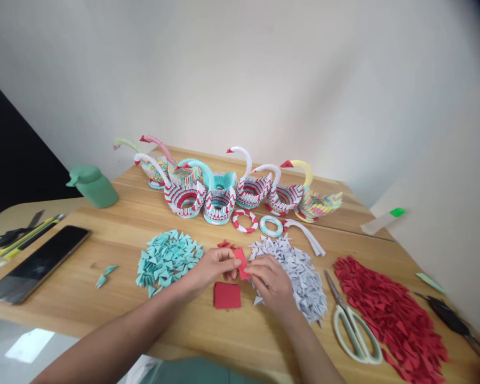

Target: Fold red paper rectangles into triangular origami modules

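A small red paper piece (241,263), narrow and upright, is held between my two hands above the middle of the table. My left hand (218,263) pinches its left side with thumb and fingers. At its lower right edge, my right hand (271,277) grips it with the fingertips. Just below lies a stack of red paper sheets (227,296). Behind my left hand some folded red pieces (225,244) show in part. Teal folded triangles (168,258) are heaped to the left, and pale grey-white triangles (304,277) lie under and beyond my right hand.
Several folded-paper swans (186,197) stand along the back, with two paper rings (271,226) and a white swan neck (308,237) before them. Scissors (354,325) and red triangles (388,314) lie right. A phone (40,264) and green container (94,186) are left.
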The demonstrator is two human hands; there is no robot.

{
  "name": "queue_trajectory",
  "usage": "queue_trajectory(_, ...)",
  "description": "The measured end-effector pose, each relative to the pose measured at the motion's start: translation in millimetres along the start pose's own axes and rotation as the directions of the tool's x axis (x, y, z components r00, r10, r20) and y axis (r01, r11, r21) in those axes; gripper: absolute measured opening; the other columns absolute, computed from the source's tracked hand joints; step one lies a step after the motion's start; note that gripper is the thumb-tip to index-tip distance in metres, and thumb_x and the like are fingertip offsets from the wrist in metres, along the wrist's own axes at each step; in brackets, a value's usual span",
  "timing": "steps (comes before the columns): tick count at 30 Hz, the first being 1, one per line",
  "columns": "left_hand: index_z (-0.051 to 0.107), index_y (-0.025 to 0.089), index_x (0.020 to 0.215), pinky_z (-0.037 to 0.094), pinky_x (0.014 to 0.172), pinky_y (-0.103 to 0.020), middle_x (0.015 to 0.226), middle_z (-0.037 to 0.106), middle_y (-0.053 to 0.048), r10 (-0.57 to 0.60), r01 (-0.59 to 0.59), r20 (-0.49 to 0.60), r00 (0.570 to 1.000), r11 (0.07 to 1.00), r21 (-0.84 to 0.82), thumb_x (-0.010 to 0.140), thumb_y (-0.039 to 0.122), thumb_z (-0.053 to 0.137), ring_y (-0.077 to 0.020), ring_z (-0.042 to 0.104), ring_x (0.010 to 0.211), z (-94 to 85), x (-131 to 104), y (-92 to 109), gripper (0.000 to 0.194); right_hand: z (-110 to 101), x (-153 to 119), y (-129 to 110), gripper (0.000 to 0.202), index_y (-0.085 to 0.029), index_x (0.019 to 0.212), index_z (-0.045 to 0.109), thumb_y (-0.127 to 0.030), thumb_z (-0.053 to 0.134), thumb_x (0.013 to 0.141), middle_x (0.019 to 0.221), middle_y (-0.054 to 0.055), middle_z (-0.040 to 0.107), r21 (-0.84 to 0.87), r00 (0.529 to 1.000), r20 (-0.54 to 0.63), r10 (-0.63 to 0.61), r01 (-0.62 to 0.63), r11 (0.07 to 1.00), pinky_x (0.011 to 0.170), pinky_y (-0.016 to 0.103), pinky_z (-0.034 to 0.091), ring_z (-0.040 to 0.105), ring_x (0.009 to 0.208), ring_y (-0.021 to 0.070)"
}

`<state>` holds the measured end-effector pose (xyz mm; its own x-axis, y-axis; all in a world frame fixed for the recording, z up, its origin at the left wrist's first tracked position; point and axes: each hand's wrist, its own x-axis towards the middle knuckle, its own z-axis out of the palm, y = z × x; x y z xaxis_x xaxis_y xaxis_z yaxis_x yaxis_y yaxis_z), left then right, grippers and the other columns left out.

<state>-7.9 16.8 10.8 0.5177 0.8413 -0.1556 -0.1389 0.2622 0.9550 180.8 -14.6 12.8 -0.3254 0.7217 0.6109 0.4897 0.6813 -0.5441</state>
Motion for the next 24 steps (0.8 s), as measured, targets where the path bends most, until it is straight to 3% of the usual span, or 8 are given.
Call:
queue_trajectory(3, 0.055, 0.016, 0.065, 0.037, 0.055, -0.022, 0.057, 0.058, 0.000, 0.139, -0.127, -0.028, 0.990, 0.955, 0.269, 0.079, 0.047, 0.061, -0.0111, 0.050, 0.054, 0.6, -2, -1, 0.035, -1, 2, 0, 0.015, -0.026, 0.086, 0.072, -0.018, 0.059, 0.087, 0.078, 0.004, 0.066, -0.002, 1.000, 0.001, 0.026, -0.026, 1.000, 0.070, 0.035, 0.049, 0.059, 0.078, 0.0199)
queue_trajectory(7, 0.058, 0.017, 0.068, 0.035, 0.060, -0.023, 0.064, 0.059, 0.000, 0.335, -0.274, 0.042, 0.941, 0.684, 0.676, 0.089, 0.026, 0.048, -0.0132, 0.052, 0.061, 4.0, -8, 2, 0.025, -1, 2, -1, 0.010, -0.025, 0.083, 0.071, -0.022, 0.062, 0.086, 0.085, 0.004, 0.067, 0.013, 0.991, -0.062, 0.120, -0.119, 0.993, 0.077, 0.037, 0.049, 0.060, 0.085, 0.0209)
queue_trajectory(9, 0.059, 0.018, 0.072, 0.035, 0.062, -0.024, 0.068, 0.061, -0.001, 0.363, -0.321, 0.114, 0.925, 0.583, 0.747, 0.090, 0.021, 0.046, -0.0145, 0.054, 0.065, 5.1, -11, 3, 0.022, 0, 1, -2, 0.009, -0.024, 0.084, 0.069, -0.021, 0.061, 0.086, 0.091, 0.005, 0.067, 0.035, 0.985, -0.067, 0.159, -0.157, 0.987, 0.080, 0.037, 0.049, 0.061, 0.089, 0.0208)
queue_trajectory(12, 0.059, 0.018, 0.074, 0.035, 0.063, -0.025, 0.071, 0.062, -0.003, 0.366, -0.351, 0.169, 0.915, 0.518, 0.780, 0.092, 0.022, 0.043, -0.0160, 0.055, 0.068, 5.3, -11, 2, 0.024, 1, 0, -3, 0.009, -0.023, 0.084, 0.067, -0.021, 0.059, 0.087, 0.089, 0.005, 0.068, 0.066, 0.975, -0.035, 0.220, -0.218, 0.974, 0.077, 0.034, 0.050, 0.063, 0.085, 0.0195)
queue_trajectory(20, 0.059, 0.018, 0.072, 0.034, 0.062, -0.026, 0.068, 0.061, -0.003, 0.355, -0.350, 0.168, 0.920, 0.547, 0.760, 0.092, 0.025, 0.044, -0.0160, 0.054, 0.065, 4.8, -11, 1, 0.025, 4, -5, -4, 0.008, -0.023, 0.084, 0.066, -0.026, 0.059, 0.086, 0.078, 0.002, 0.068, 0.057, 0.932, -0.020, 0.363, -0.361, 0.931, 0.066, 0.027, 0.049, 0.063, 0.070, 0.0165)
queue_trajectory(24, 0.058, 0.017, 0.070, 0.040, 0.063, -0.024, 0.067, 0.061, -0.002, 0.270, -0.287, 0.111, 0.957, 0.806, 0.517, 0.091, 0.033, 0.046, -0.0144, 0.055, 0.064, 6.8, -10, 0, 0.029, 3, -6, -3, 0.015, -0.025, 0.099, 0.067, -0.023, 0.058, 0.087, 0.081, 0.002, 0.068, 0.051, 0.952, -0.028, 0.303, -0.302, 0.952, 0.068, 0.028, 0.050, 0.064, 0.072, 0.0170)
